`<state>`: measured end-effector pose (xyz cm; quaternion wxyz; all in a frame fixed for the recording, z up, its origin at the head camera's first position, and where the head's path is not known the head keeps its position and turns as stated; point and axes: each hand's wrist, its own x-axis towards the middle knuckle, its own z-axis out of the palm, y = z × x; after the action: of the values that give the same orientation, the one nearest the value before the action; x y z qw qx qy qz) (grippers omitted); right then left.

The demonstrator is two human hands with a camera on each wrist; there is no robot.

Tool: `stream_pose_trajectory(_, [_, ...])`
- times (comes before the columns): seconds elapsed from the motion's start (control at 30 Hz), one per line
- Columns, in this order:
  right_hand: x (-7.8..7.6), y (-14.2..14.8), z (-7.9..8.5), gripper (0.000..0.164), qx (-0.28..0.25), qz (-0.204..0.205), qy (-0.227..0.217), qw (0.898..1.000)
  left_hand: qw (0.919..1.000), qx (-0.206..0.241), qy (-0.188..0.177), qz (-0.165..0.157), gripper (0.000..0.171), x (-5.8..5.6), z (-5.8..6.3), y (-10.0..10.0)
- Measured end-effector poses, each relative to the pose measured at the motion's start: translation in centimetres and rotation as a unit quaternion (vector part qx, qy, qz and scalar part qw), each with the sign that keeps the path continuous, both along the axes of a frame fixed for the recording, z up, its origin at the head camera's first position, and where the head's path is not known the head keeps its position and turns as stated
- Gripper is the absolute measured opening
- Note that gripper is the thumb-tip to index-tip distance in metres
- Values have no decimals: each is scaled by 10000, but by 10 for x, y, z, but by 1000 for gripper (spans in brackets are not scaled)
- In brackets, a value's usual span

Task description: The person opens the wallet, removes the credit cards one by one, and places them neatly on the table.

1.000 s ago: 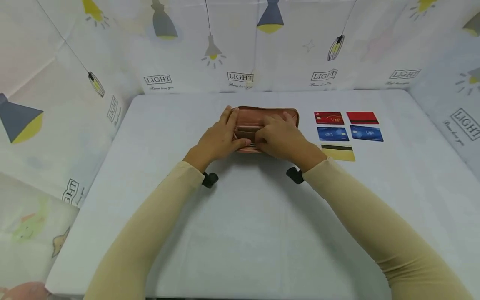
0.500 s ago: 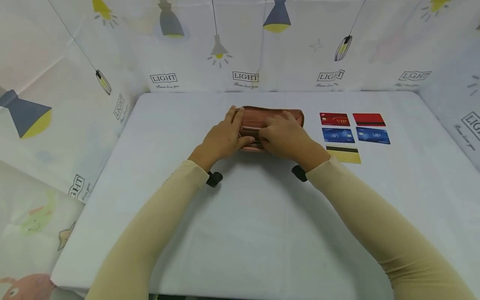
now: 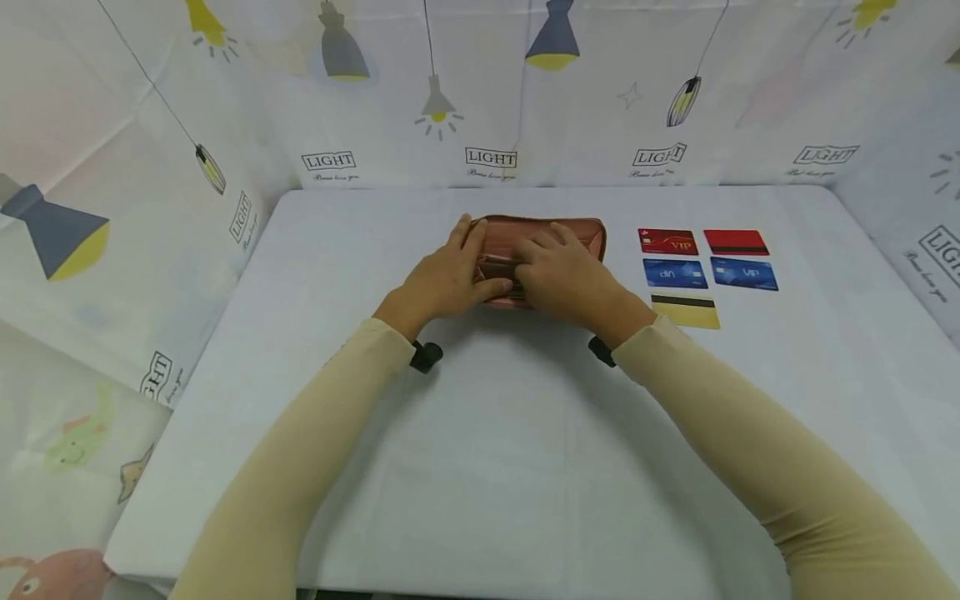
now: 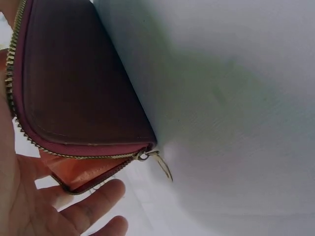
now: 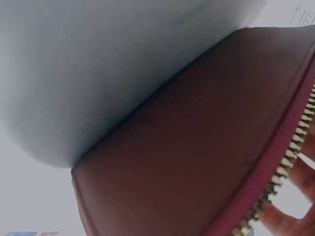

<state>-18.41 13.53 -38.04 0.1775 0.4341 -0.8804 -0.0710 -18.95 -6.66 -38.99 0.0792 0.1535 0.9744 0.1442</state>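
Note:
A brown zip-around wallet point(image 3: 508, 236) stands unzipped, its pockets facing up, near the back of the table. My left hand point(image 3: 441, 282) holds its left end, thumb on the near wall and fingers at the far one. My right hand point(image 3: 567, 282) reaches into the pockets with bent fingers; I cannot tell what they pinch. The left wrist view shows the wallet's outer wall point(image 4: 83, 73) and a zipper pull point(image 4: 163, 166) at the corner. In the right wrist view, fingertips show behind the gold zipper teeth point(image 5: 281, 172).
Several cards lie flat right of the wallet: a red VIP card point(image 3: 667, 242), a red striped card point(image 3: 737, 242), two blue cards point(image 3: 675, 273), and a gold card point(image 3: 684, 312) nearest the right forearm. A lamp-patterned sheet point(image 3: 397, 125) rises behind the white-covered table point(image 3: 480, 467).
My right hand's fingers have shifted slightly left over the wallet's pockets. The left hand keeps its hold. The head view has shifted a little; the cards have not moved on the table.

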Motion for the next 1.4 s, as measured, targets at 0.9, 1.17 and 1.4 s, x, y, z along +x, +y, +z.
stream_pose_trajectory(0.9, [6,30,0,8,-2122,-582,-1776,9592,9976,622,295,-90,82,1,-13,-9])
stream_pose_trajectory(1.17, [-2,43,-4,12,-2561,-1144,-2070,9373,9987,336,326,-184,79,1,-15,-7])
stream_pose_trajectory(1.4, [-8,47,-7,19,-2300,-1107,-2104,9437,9990,255,317,-159,75,2,-14,-4])
